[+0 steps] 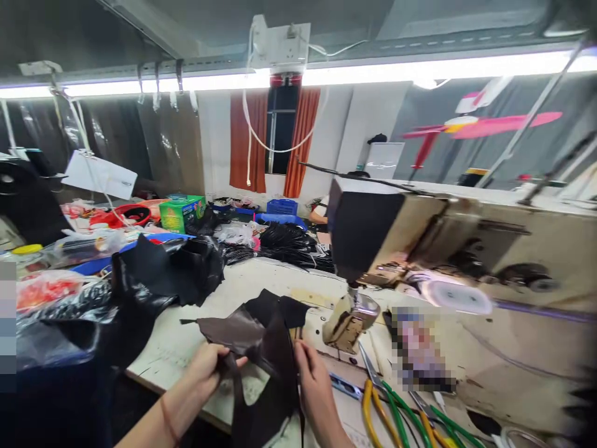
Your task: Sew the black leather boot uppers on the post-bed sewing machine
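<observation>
At the lower centre of the frame, a dark brown, leather-like piece (pixel 275 345) lies partly over the pale worktop (pixel 161 354), left of a sewing machine (pixel 361 230); the left hand (pixel 209 367) pinches a narrow strip of it between thumb and fingers, and the right hand (pixel 314 376) pinches its right edge. It looks light, limp and smooth, perhaps a little slippery, so its edges seem the best hold. No brand is legible: print on the green box (pixel 183 213), left of centre, is too small to read.
</observation>
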### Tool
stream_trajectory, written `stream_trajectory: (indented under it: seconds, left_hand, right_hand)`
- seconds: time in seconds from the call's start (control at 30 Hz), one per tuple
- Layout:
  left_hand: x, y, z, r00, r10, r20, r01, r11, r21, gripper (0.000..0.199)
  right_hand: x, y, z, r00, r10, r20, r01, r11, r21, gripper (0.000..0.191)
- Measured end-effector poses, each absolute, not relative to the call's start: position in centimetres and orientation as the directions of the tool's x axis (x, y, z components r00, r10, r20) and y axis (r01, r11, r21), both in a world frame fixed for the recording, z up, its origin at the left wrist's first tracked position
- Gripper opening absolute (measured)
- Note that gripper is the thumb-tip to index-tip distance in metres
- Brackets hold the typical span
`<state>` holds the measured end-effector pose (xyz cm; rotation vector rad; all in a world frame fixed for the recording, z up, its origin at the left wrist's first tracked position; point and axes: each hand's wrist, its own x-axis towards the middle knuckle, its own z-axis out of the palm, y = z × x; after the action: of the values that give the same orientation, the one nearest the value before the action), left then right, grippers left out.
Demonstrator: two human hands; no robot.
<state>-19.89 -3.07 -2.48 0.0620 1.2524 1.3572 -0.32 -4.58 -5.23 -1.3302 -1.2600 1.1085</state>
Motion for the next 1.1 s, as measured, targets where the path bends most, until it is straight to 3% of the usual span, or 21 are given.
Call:
stream_trajectory:
  seconds: [0.07, 0.2, 0.37, 0.43, 0.53, 0.63, 0.73, 0.83, 0.93, 1.03, 1.1]
  left_hand:
    - [-20.4, -3.1, -3.2, -0.219, 0.793, -0.568, -0.632, 0.328, 0.702, 0.034]
    - [-22.8, -3.3, -4.1, -0.028, 0.879, -0.476, -0.455, 0.413, 0.789, 0.031]
    - [-27.2, -2.1, -4.9, 0.162, 0.880, -0.447, -0.028, 0.457, 0.889, 0.039]
    - [-28.3, -1.2, -4.7, 0.136, 0.907, -0.400, 0.197, 0.371, 0.908, 0.037]
    - [-28.5, -0.4, -3.4, 0.075, 0.974, -0.213, 0.497, 0.148, 0.855, 0.043]
    - [-27.5, -0.3, -1.4, 0.180, 0.982, -0.050, 0.662, -0.083, 0.745, 0.049]
    - [-26.4, -0.4, 0.6, 0.453, 0.878, -0.152, 0.698, -0.244, 0.674, 0.049]
    - [-25.6, -0.4, 1.7, 0.589, 0.729, -0.349, 0.720, -0.277, 0.637, 0.069]
    - [-24.3, -0.5, 1.7, 0.529, 0.727, -0.437, 0.795, -0.245, 0.555, 0.083]
    - [-21.4, -0.7, 0.6, 0.407, 0.810, -0.423, 0.856, -0.176, 0.486, 0.062]
    - [-18.7, -1.5, -0.8, 0.308, 0.897, -0.317, 0.870, -0.131, 0.475, 0.059]
  right_hand:
    - [-0.4, -5.0, -5.0, 0.068, 0.997, 0.020, 0.178, 0.008, -0.984, 0.070]
    - [0.5, -4.1, -4.4, 0.015, 0.995, 0.098, 0.594, 0.070, -0.801, 0.062]
    - [3.3, 0.6, -4.7, -0.017, 0.999, -0.048, 0.678, -0.024, -0.735, 0.043]
    - [3.5, 1.4, -5.4, -0.032, 0.996, -0.084, 0.727, -0.035, -0.686, 0.035]
    - [2.9, 0.7, -6.1, -0.016, 0.996, -0.085, 0.825, -0.035, -0.564, 0.029]
    - [2.2, -0.2, -6.0, -0.035, 0.997, -0.063, 0.887, 0.002, -0.462, 0.029]
    - [2.2, -0.3, -5.3, -0.061, 0.997, -0.046, 0.907, 0.036, -0.421, 0.031]
    - [2.6, -0.3, -4.8, -0.092, 0.995, -0.036, 0.898, 0.068, -0.435, 0.045]
    - [3.0, -1.1, -5.0, -0.145, 0.989, -0.023, 0.873, 0.117, -0.473, 0.051]
    - [3.3, -2.6, -5.5, -0.173, 0.985, -0.007, 0.866, 0.149, -0.477, 0.052]
    - [3.5, -3.6, -5.7, -0.186, 0.983, 0.003, 0.863, 0.165, -0.477, 0.053]
